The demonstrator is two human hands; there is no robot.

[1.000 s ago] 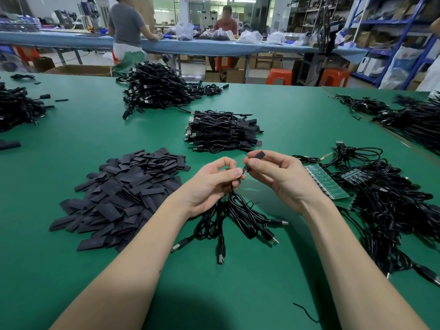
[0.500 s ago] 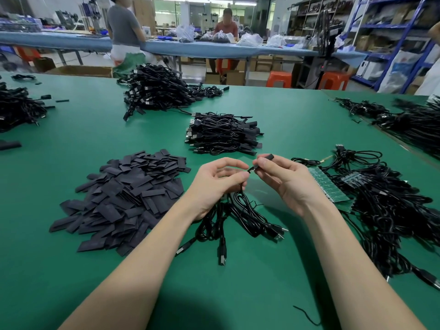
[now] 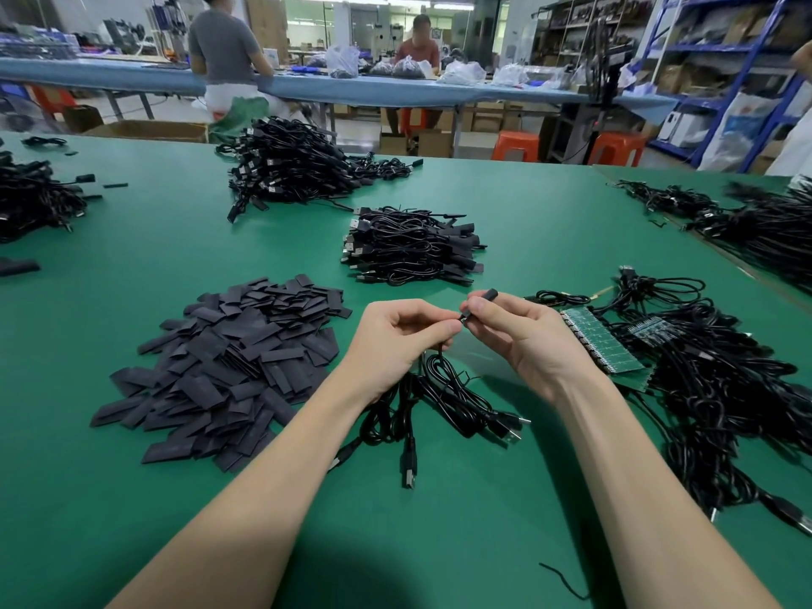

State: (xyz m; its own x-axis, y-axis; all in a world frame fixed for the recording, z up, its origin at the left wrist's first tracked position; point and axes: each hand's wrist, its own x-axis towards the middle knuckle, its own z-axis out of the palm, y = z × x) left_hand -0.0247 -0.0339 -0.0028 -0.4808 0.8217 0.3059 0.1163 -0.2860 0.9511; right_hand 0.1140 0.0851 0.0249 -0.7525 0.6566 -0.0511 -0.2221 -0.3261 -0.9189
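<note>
Right grip (image 3: 527,340) pinches a black sleeve (image 3: 487,296). Left grip (image 3: 397,340) pinches the cable (image 3: 441,373) end just beside it, coils drooping below onto the surface (image 3: 439,542). Sleeve looks light, soft, crushable and the cable limp, so hold both near the tips.

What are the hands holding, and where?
The right hand pinches a small black sleeve round its middle; the left hand pinches a black cable near its tip.

No writing, label, brand or number can be read: the circuit boards (image 3: 602,345) at three o'clock, cartons (image 3: 439,140) at twelve and shelf boxes (image 3: 742,19) at one are too blurred.
</note>
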